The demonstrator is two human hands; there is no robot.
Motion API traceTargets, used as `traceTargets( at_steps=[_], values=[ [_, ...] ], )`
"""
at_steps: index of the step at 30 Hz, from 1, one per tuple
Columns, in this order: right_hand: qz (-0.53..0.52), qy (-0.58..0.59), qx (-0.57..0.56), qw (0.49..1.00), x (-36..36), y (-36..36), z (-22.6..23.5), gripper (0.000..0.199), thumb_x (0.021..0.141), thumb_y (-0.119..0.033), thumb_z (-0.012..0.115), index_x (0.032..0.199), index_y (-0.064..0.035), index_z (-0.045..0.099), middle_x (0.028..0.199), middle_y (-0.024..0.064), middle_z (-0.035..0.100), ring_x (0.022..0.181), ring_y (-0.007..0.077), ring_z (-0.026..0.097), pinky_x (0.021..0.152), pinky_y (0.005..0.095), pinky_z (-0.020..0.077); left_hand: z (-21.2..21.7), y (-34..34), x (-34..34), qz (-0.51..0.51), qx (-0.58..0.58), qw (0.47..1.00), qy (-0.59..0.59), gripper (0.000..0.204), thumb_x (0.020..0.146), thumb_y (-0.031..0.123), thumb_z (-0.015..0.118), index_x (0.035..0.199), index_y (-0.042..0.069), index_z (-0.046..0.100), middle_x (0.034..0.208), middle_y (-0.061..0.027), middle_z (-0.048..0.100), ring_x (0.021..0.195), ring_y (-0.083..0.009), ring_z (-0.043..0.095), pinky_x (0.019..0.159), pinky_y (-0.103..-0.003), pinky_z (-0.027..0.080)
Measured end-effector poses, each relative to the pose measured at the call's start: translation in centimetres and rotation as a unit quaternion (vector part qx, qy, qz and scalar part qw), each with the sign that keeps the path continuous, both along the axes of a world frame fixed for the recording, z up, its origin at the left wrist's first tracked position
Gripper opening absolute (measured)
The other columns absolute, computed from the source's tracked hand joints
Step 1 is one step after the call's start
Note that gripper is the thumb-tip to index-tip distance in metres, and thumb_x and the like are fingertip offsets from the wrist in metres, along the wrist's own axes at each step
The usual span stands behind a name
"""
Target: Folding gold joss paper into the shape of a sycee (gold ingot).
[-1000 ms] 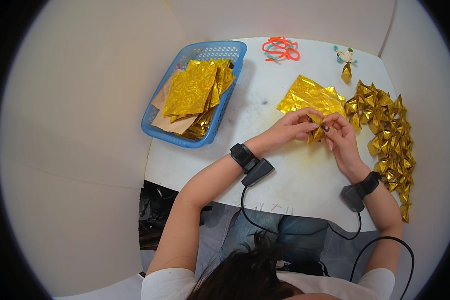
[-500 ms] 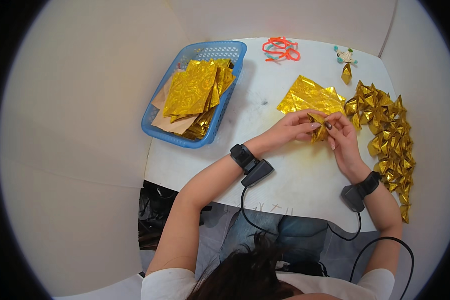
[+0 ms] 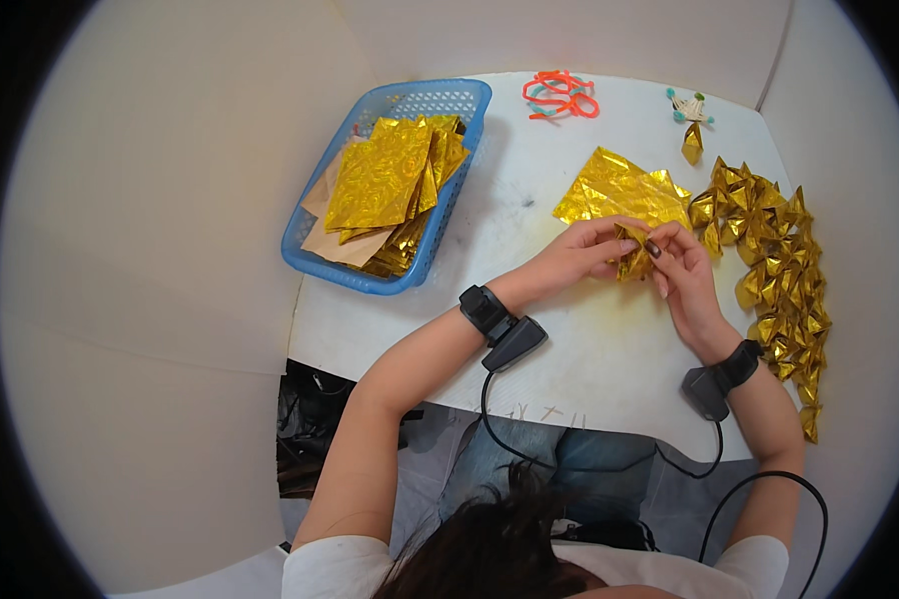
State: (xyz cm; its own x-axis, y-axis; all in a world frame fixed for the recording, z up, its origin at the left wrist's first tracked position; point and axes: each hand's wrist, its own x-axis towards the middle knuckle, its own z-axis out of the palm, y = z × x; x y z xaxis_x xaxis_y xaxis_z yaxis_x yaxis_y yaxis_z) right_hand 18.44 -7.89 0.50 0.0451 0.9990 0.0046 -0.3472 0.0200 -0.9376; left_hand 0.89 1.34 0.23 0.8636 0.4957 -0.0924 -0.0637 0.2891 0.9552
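Between my two hands is a small folded piece of gold foil paper (image 3: 631,266), held over the white table. My left hand (image 3: 595,248) pinches it from the left, thumb and fingers closed on it. On its right side, the fingertips of my right hand (image 3: 683,264) grip the paper's edge. Fingers cover part of the folds. Just beyond my hands lie flat gold foil sheets (image 3: 609,185). A pile of finished folded gold ingots (image 3: 769,260) runs along the table's right side, close to my right hand.
A blue plastic basket (image 3: 300,262) at the left holds gold sheets (image 3: 380,185) and brown paper. Toward the back lie orange and teal bent pipe cleaners (image 3: 561,98), a small white-and-green ornament (image 3: 689,108) and a single folded gold piece (image 3: 692,145). Pale walls enclose the white table (image 3: 509,240).
Both hands stay in nearly the same place. The folded foil between my fingers has changed shape slightly and looks more compact, with its lower tip less visible.
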Motion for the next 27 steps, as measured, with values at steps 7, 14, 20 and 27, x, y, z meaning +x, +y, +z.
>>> traceTargets(
  at_steps=[7, 14, 20, 27],
  values=[
    [-0.007, 0.016, -0.003, 1.000, -0.02, 0.01, 0.06, 0.009, 0.089, -0.008, 0.058, 0.098, -0.0049, 0.055, 0.095, 0.0004, 0.054, 0.062, 0.0019, 0.043, 0.055, 0.0166, 0.0344, -0.04, 0.02, -0.03, 0.002, -0.004, 1.000, -0.005, 0.039, 0.093, 0.015, 0.054, 0.131, 0.009, 0.047, 0.110, -0.0002, 0.059, 0.095, -0.0047, 0.055, 0.075, -0.019, 0.044],
    [-0.004, 0.022, 0.001, 1.000, -0.03, 0.11, 0.11, 0.010, 0.089, -0.007, 0.058, 0.099, -0.0050, 0.055, 0.094, 0.0003, 0.053, 0.062, 0.0022, 0.044, 0.055, 0.0169, 0.0345, 0.06, 0.04, -0.18, -0.025, 0.044, 0.998, -0.045, 0.049, 0.088, 0.007, 0.060, 0.133, 0.003, 0.042, 0.115, -0.0064, 0.059, 0.097, -0.0102, 0.057, 0.080, -0.023, 0.047],
    [-0.005, 0.021, -0.008, 1.000, 0.11, 0.09, -0.11, 0.012, 0.088, -0.007, 0.059, 0.099, -0.0050, 0.055, 0.094, 0.0006, 0.052, 0.063, 0.0033, 0.045, 0.056, 0.0174, 0.0364, 0.41, -0.06, 0.03, -0.012, 0.058, 0.998, -0.035, 0.057, 0.082, -0.004, 0.062, 0.135, -0.001, 0.040, 0.120, -0.0086, 0.057, 0.100, -0.0132, 0.059, 0.087, -0.027, 0.049],
    [0.011, 0.030, -0.011, 0.999, -0.16, 0.00, -0.01, 0.011, 0.088, -0.007, 0.058, 0.099, -0.0054, 0.054, 0.093, 0.0003, 0.051, 0.064, 0.0042, 0.047, 0.058, 0.0173, 0.0384, -0.05, -0.07, 0.21, -0.015, 0.087, 0.995, -0.041, 0.057, 0.081, -0.009, 0.061, 0.135, 0.002, 0.043, 0.121, -0.0064, 0.057, 0.108, -0.0130, 0.055, 0.092, -0.028, 0.047]
  ],
)
